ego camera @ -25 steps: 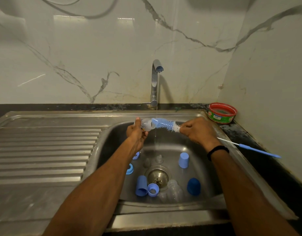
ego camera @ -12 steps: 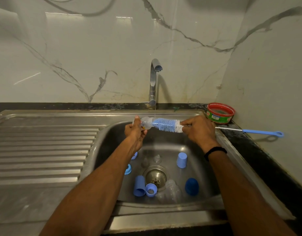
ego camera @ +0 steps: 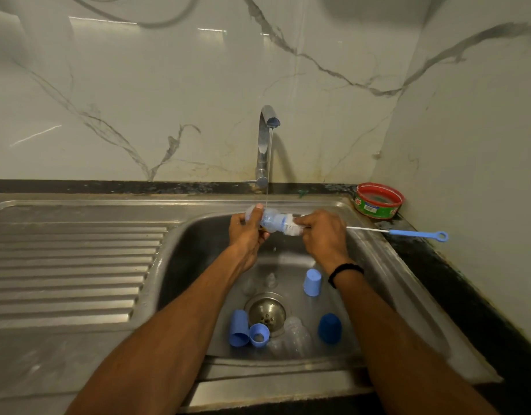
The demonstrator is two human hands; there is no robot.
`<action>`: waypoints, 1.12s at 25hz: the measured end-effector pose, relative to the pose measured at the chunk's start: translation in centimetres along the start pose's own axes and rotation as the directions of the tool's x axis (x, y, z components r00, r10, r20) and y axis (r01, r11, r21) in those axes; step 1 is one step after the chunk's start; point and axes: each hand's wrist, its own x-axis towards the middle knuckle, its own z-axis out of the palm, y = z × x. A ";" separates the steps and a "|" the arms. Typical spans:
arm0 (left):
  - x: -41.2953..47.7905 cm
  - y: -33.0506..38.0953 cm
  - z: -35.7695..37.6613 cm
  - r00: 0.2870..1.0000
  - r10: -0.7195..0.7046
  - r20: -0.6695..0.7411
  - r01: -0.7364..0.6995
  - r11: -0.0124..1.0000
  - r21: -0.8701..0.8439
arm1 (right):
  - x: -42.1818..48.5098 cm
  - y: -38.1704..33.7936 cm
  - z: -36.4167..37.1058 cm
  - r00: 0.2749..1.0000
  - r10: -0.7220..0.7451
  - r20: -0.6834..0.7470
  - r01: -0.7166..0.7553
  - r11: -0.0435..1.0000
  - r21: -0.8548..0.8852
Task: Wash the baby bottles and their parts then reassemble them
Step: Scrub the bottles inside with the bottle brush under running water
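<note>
My left hand (ego camera: 246,235) grips a clear baby bottle (ego camera: 265,220) held sideways over the sink basin (ego camera: 195,265), under a thin stream of water. My right hand (ego camera: 324,235) grips the wire shaft of a bottle brush (ego camera: 417,233) whose blue and white bristles are mostly inside the bottle; its blue looped handle sticks out to the right. On the basin floor lie a light blue cap (ego camera: 312,282), a dark blue cap (ego camera: 329,327), another light blue cap (ego camera: 238,327), a blue collar ring (ego camera: 259,333), a clear bottle (ego camera: 294,333) and clear teats (ego camera: 270,279).
The tap (ego camera: 265,139) runs at the back centre. A ribbed steel drainboard (ego camera: 69,265) spreads to the left. A red and green tub (ego camera: 378,200) stands on the dark counter at the back right corner. A wall closes the right side.
The brush has been pushed further left into the bottle, so fewer bristles show. My right hand moved closer to my left. The handle swung up from lower right to level.
</note>
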 end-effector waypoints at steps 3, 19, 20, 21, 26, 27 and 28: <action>0.4 1.0 -1.2 0.997 0.029 -0.066 -0.033 0.997 -0.064 | 0.3 -1.2 0.9 0.999 -0.012 -0.038 0.014 0.999 0.033; 1.6 2.3 -2.1 0.993 0.092 -0.067 -0.096 0.994 -0.057 | 1.6 -1.1 1.6 0.980 -0.032 -0.199 0.027 0.999 -0.027; 1.5 2.3 -2.1 0.994 0.090 -0.065 -0.093 0.994 -0.056 | 1.6 -1.0 1.6 0.980 -0.027 -0.197 0.023 0.999 -0.024; 1.4 2.3 -2.1 0.994 0.084 -0.070 -0.088 0.995 -0.051 | 1.7 -1.0 1.7 0.981 -0.019 -0.192 0.017 1.000 -0.011; 1.1 2.3 -1.8 0.995 0.096 -0.036 -0.096 0.995 -0.004 | 1.9 -1.1 2.4 0.985 -0.014 -0.174 0.040 0.989 0.144; 1.1 2.3 -1.7 0.996 0.091 -0.018 -0.091 0.996 0.006 | 2.1 -0.9 2.5 0.985 -0.007 -0.173 0.037 0.984 0.172; 1.0 2.4 -1.6 0.996 0.085 -0.012 -0.085 0.996 0.003 | 2.2 -0.7 2.5 0.986 -0.003 -0.166 0.036 0.980 0.198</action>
